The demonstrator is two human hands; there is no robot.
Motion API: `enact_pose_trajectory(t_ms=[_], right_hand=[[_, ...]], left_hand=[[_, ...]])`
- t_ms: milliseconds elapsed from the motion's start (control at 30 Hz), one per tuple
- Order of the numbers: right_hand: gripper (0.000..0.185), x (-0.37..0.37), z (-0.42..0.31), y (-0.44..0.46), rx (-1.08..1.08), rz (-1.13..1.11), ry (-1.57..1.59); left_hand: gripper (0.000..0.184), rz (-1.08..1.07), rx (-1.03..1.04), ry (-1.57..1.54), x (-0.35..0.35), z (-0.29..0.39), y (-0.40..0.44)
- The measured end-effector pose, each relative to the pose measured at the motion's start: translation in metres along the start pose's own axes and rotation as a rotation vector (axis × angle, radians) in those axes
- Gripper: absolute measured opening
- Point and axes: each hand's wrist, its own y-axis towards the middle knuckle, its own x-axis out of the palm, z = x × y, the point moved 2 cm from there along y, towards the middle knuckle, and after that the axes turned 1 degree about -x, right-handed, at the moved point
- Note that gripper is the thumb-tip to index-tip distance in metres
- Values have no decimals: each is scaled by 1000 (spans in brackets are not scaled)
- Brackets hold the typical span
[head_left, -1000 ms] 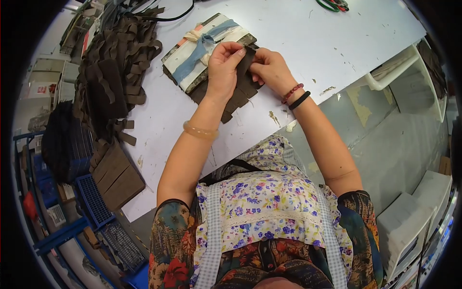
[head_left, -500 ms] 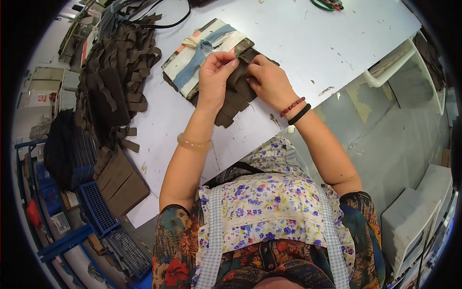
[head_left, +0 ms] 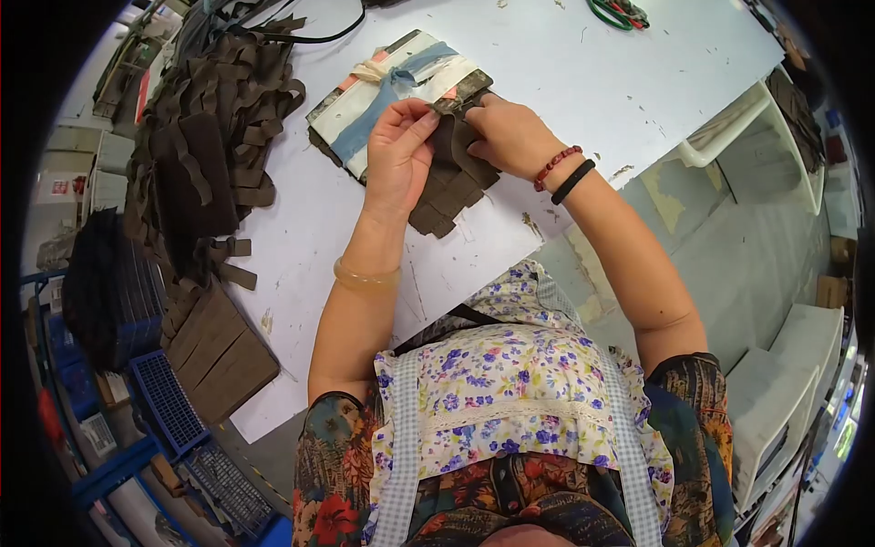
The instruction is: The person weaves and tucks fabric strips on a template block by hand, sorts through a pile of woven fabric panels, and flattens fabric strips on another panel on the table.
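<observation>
Brown fabric strips (head_left: pixel 448 173) hang below both hands over the table. My left hand (head_left: pixel 399 150) pinches the upper left edge of this fabric between thumb and forefinger. On its right side, my right hand (head_left: pixel 510 135) has its fingers closed on the same fabric, their tips partly hidden. Just behind the hands lies a flat bundle (head_left: pixel 365 114) of white and camouflage-patterned pieces. A blue cloth strip (head_left: pixel 363 126) is tied around the bundle, with a cream knot beside it.
A large heap of brown strips (head_left: pixel 260 109) covers the table's left side, with slit brown pieces (head_left: pixel 219 351) at the corner. Green-handled scissors (head_left: pixel 620 13) lie at the back. Blue crates (head_left: pixel 169 401) stand at left, a white bin (head_left: pixel 775 137) at right.
Both hands have moved slightly apart, my left hand to the left and lower. The brown fabric between them hangs more openly, and the view has shifted a little.
</observation>
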Motion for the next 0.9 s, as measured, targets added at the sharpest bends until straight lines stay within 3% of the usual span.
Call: enact_pose_trajectory(t_ms=[233,400,500,533,600,900], right_hand=[[9,4,-21,-2,-77,47,-200],[9,11,1,-11,-122,169,-71],[8,13,19,-16,77,158,667],[8,12,22,-16,75,164,670],[9,16,27,-16,237,78,1004],[7,17,29,-14,251,91,1177]], left_hand=[[16,-57,-24,89,8,2,-4],[10,-22,-52,386,1,-3,-5],[8,-27,-46,539,3,-6,-6],[8,-30,-46,545,3,-9,-6],[8,-47,146,988,8,-10,-7],[11,27,351,1501,19,-19,-10]])
